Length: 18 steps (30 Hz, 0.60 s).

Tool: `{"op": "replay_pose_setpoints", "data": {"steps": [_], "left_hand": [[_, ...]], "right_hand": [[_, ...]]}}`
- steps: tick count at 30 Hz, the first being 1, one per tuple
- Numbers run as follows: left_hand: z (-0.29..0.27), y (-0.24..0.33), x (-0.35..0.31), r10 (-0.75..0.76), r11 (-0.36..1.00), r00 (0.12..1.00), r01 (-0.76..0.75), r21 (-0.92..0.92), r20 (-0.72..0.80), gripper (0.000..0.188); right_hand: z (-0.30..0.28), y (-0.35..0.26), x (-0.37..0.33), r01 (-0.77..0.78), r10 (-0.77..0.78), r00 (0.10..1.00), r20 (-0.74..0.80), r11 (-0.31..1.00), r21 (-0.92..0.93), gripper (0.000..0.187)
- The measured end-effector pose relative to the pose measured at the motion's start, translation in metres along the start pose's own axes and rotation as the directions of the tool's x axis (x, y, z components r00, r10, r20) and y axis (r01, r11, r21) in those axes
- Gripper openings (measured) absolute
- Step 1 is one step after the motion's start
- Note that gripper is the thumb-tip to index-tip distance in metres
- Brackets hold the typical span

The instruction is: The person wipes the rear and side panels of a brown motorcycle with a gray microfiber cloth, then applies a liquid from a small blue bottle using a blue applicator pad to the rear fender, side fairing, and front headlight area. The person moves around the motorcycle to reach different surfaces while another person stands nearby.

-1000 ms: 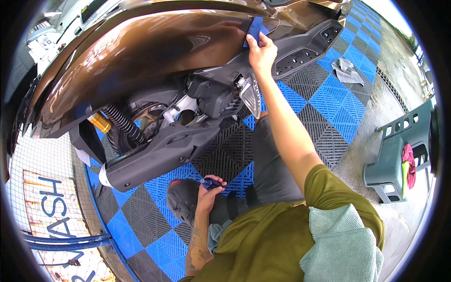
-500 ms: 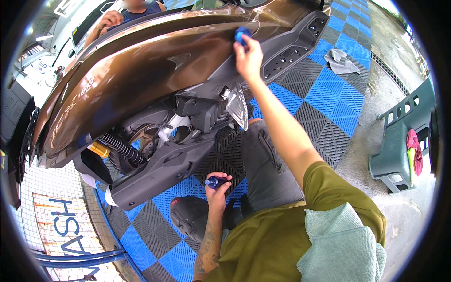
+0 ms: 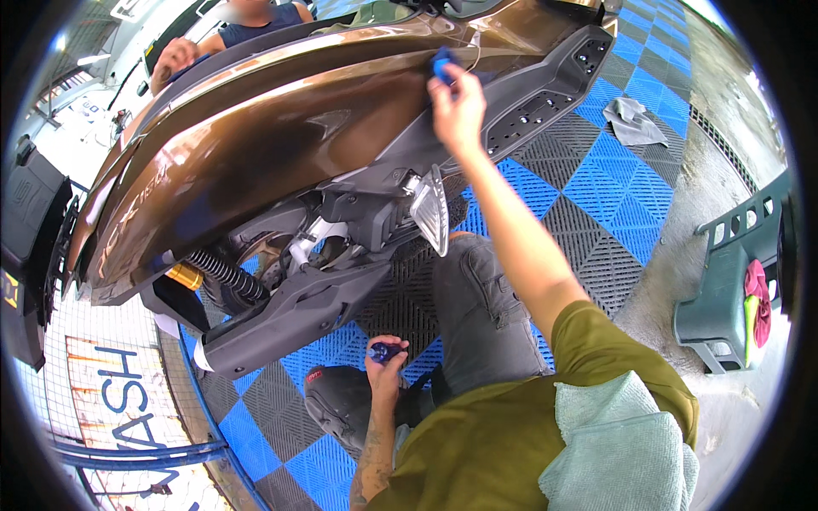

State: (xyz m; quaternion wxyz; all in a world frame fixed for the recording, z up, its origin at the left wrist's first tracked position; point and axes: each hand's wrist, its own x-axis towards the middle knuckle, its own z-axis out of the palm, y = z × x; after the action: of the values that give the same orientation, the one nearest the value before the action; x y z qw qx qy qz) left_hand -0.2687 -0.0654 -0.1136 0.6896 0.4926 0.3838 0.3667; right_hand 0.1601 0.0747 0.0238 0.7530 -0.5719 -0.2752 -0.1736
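My right hand pinches a small blue applicator pad against the glossy brown side panel of a scooter, near the panel's front end. Low in front of my knees, my left hand is wrapped round a small dark blue bottle with a lighter top. Below the panel are the scooter's silver-and-black passenger footrest, the dark exhaust cover and a black coil spring with a gold canister. The black footboard runs forward beside my right forearm.
A grey cloth lies on the blue and black floor tiles. At the right, a green plastic stool carries pink and lime cloths. A pale green towel hangs over my shirt. Another person is beyond the scooter.
The view has shifted slightly. My right hand and the blue pad stay on the panel's front end, the pad tilted differently. My left hand still holds the bottle low down.
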Motion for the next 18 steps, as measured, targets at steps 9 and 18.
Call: {"op": "replay_pose_setpoints", "data": {"steps": [9,18], "left_hand": [[-0.012,0.03,0.003,0.067,0.994,0.996,-0.062,0.093,-0.051,0.039],[-0.017,0.035,0.001,0.056,0.997,0.995,-0.051,0.059,-0.084,0.038]], "right_hand": [[0.053,-0.139,-0.097,-0.089,0.096,0.995,0.005,0.891,0.445,0.029],[0.054,-0.158,-0.104,0.442,-0.456,0.879,0.142,0.889,0.121,0.029]]}}
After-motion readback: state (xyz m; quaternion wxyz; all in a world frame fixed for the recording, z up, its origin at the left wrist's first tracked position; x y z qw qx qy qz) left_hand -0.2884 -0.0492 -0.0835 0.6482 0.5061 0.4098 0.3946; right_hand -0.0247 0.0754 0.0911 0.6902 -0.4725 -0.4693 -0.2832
